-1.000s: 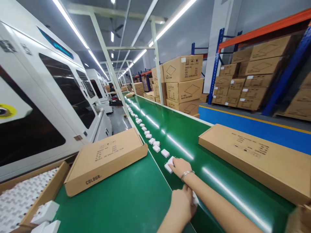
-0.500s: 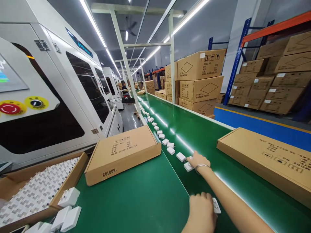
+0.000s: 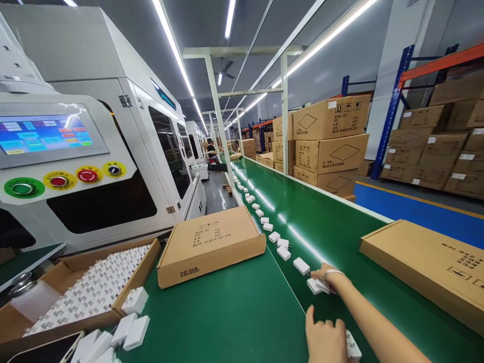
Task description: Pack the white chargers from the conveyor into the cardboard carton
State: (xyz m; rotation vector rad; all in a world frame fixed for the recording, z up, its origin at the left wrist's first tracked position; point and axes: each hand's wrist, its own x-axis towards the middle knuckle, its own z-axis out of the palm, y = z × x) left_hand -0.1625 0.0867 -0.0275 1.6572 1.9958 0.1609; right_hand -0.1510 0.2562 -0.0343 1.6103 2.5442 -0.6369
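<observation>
Step in hand, by the look of it: pulling white chargers off the belt, one per hand. Left hand (image 3: 325, 340) at near edge of green conveyor belt (image 3: 234, 312), fingers curled around a white charger (image 3: 352, 347), prongs just visible. Right hand (image 3: 329, 276) farther up, wristband on, fingers closed on the next charger (image 3: 314, 286) in the line. Next move probably a lift toward the open tray of chargers (image 3: 91, 292) at near left; needs a firm pinch, smooth glossy plastic. More blocks queued in the charger row (image 3: 278, 242). Closed cardboard carton (image 3: 209, 244) matte, flat, beyond the tray. Machine panel (image 3: 49, 146) far left.
</observation>
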